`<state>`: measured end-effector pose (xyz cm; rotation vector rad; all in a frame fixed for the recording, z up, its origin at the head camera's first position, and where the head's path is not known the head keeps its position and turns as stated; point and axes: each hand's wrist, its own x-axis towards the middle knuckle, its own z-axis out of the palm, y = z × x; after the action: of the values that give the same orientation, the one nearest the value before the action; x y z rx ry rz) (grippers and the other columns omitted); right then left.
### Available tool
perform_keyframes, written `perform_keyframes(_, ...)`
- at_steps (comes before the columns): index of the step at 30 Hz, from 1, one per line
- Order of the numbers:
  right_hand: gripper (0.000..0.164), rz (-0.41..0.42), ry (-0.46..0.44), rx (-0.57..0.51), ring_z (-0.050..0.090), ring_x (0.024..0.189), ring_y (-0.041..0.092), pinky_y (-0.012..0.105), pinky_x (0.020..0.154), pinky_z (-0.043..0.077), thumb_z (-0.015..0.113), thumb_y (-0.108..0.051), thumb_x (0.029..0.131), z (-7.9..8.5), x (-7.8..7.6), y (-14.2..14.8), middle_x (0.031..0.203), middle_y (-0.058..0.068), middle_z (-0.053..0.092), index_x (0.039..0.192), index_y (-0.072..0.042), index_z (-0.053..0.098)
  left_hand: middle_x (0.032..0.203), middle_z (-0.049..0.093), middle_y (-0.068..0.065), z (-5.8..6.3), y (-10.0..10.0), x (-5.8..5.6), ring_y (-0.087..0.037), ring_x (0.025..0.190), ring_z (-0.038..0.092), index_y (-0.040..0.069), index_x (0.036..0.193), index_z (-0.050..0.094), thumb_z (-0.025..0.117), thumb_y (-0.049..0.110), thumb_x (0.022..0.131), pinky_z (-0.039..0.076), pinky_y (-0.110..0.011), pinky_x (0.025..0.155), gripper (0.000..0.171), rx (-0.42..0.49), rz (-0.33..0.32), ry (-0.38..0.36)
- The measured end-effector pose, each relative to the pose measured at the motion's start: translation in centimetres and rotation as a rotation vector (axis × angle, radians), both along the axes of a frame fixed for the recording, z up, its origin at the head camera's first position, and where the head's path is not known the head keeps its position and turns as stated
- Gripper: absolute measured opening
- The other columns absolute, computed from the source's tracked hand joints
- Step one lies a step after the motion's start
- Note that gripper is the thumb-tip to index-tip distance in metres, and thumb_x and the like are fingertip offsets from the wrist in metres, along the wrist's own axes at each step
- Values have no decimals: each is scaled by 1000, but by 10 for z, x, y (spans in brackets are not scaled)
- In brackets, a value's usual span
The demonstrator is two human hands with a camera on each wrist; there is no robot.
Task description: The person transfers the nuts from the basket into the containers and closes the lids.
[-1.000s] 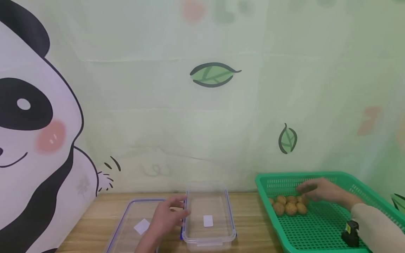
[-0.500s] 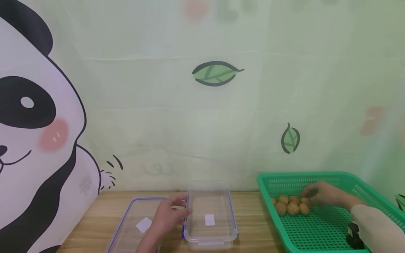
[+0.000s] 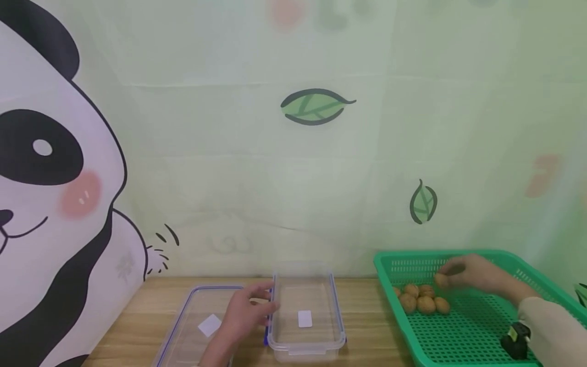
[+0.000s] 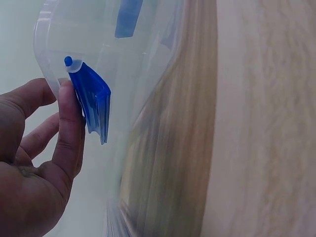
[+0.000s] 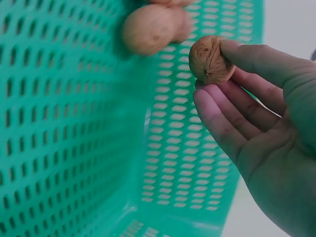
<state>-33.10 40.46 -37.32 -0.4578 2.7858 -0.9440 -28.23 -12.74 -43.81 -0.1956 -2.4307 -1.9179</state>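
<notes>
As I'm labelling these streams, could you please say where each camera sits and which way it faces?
Head: on the head, facing forward and down at the clear box and green basket; left hand, right hand and sleeve show.
Left wrist: on that wrist, facing the box's blue latch; left hand shows.
Right wrist: on that wrist, facing the pinched walnut and basket; right hand shows.
Head and right wrist share walnut and basket.

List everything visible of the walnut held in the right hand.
The walnut is brown and roundish, with a wrinkled, woody-looking shell; creases gather toward one spot facing the right wrist camera. No break shows on the visible side. The right hand pinches it between thumb and fingertips, which hide part of it. It appears raised within the green basket; the right wrist view shows it apart from the other walnuts.
</notes>
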Motion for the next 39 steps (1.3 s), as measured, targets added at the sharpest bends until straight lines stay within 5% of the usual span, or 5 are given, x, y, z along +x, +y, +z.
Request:
perform_keyframes(12,43,-12,199,-12,66,118,38,55,93,60,73,-35,102,38,17,-40,126,11,73,133,-5,70,118,66,-22,-1,0,1,-21,82,70,-5,141,62,82,1,89,67,-37,67,56,18,-3,4)
perform_keyframes(25,44,-47,305,-99,69,117,33,56,92,61,73,-42,102,77,55,-103,126,5,74,134,-13,72,120,66,-24,-2,-1,1,-22,84,70,-4,142,61,81,2,89,67,-37,68,57,22,-11,8)
perform_keyframes(39,48,-106,284,-344,68,121,28,53,100,57,76,-42,99,77,77,-161,131,5,73,136,-12,70,121,66,-25,-1,1,2,-22,86,70,-4,142,62,81,3,89,67,-37,70,57,18,-14,14)
